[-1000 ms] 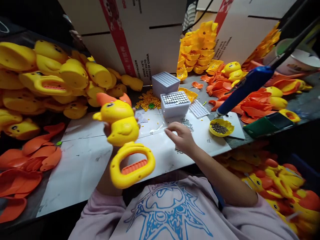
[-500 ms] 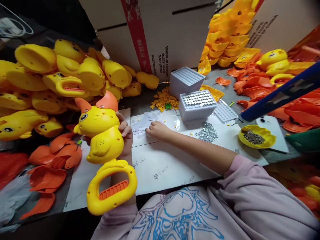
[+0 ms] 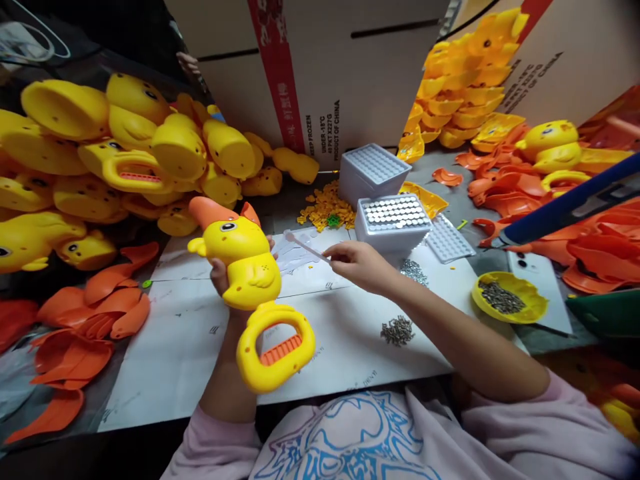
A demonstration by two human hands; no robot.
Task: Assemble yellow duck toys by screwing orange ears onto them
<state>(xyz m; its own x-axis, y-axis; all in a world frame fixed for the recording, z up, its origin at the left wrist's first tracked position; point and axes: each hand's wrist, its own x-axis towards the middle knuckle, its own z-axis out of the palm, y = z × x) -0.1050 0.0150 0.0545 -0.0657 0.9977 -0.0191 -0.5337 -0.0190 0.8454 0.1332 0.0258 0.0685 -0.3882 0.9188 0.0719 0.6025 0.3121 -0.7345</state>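
My left hand (image 3: pixel 219 275) is closed around the back of a yellow toy duck (image 3: pixel 250 270), holding it raised above the white work sheet. Orange pieces sit on the duck's head, and a yellow loop handle with an orange ribbed insert hangs below its body. Pinched between the fingers of my right hand (image 3: pixel 357 263) is a thin translucent plastic strip (image 3: pixel 306 245) with a rounded end, pointing left toward the duck. Behind that strip lies a loose heap of similar pale strips (image 3: pixel 293 261) on the sheet.
Yellow ducks (image 3: pixel 135 107) are piled at left, above orange parts (image 3: pixel 100 310). Ahead stand foam trays (image 3: pixel 393 233) of silver discs and small yellow pieces (image 3: pixel 323 207). Screws (image 3: pixel 397 331) lie nearby; more fill a yellow dish (image 3: pixel 533 313). A blue rod-shaped tool (image 3: pixel 565 203) juts in from the right.
My right hand has lifted a strip from the heap and drawn back right. My left hand has moved the duck rightward and turned it. A screw pile, formerly hidden by my forearm, now shows.
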